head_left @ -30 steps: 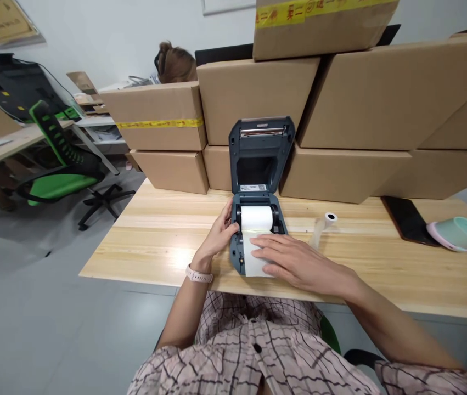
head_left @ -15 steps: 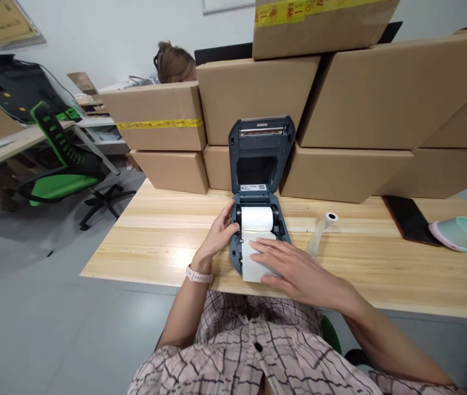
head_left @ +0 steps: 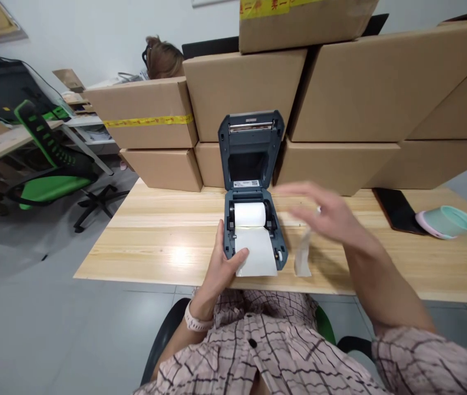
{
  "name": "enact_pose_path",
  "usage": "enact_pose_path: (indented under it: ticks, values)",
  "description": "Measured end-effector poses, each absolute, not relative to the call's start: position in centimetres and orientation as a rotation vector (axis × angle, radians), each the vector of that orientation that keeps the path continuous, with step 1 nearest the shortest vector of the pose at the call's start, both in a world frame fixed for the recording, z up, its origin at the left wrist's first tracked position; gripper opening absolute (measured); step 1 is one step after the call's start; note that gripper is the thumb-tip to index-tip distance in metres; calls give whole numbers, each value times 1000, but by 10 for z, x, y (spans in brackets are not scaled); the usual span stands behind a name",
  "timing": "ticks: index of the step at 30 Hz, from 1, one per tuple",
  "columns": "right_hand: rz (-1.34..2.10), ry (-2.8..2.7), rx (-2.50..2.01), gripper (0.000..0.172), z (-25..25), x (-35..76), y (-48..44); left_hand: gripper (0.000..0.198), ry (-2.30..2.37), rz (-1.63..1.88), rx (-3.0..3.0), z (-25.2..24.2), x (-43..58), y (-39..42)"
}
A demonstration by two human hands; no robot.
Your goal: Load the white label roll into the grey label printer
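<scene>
A dark grey label printer (head_left: 253,159) stands on the wooden table (head_left: 163,241) with its lid up. A white paper roll (head_left: 249,214) lies in its bay, and the paper's loose end (head_left: 260,255) is drawn out over the front. My left hand (head_left: 220,269) grips the printer's front left corner, with the thumb pressing on the paper's edge. My right hand (head_left: 327,216) hovers in the air right of the printer, blurred, fingers spread and empty. Below it lies a whitish strip (head_left: 302,258); my hand hides the strip's far end.
Stacked cardboard boxes (head_left: 381,82) form a wall behind the printer. A black phone (head_left: 398,208) and a teal cup on its side (head_left: 447,221) lie at the right. A green office chair (head_left: 48,164) stands at the left. Another person's head (head_left: 161,55) shows behind the boxes.
My right hand has lifted off the paper and moved up and right. My left hand has slid from the printer's side to its front corner, thumb on the paper. The view has shifted slightly.
</scene>
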State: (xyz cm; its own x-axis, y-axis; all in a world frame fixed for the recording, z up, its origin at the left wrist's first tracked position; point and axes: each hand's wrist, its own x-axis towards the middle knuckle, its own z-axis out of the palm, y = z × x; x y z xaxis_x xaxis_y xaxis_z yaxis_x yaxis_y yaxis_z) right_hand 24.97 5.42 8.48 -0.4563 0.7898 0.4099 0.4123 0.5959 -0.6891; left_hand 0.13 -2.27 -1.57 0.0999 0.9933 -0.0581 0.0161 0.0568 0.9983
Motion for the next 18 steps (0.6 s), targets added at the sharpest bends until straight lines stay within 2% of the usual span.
enact_pose_path:
  ticks: [1, 3, 5, 9, 14, 16, 18]
  values:
    - [552, -1907, -994, 42, 94, 250, 77, 108, 1196, 1091, 1225, -15, 2, -24]
    - [502, -1679, -970, 57, 108, 246, 127, 108, 1229, 1099, 1234, -15, 2, -25]
    - [649, -1640, -942, 72, 116, 235, 172, 108, 1237, 1104, 1242, -16, 2, -25]
    - [842, -1719, -859, 85, 118, 212, 216, 105, 1260, 1126, 1288, -20, 3, -28]
    - [754, -1756, -826, 86, 110, 208, 203, 78, 1363, 1259, 1918, -11, 7, -35]
    - [738, -1749, -812, 83, 109, 210, 197, 72, 1192, 1037, 2250, -6, 9, -36]
    - [751, -1738, -789, 80, 109, 212, 194, 77, 1019, 766, 2408, -4, 11, -36]
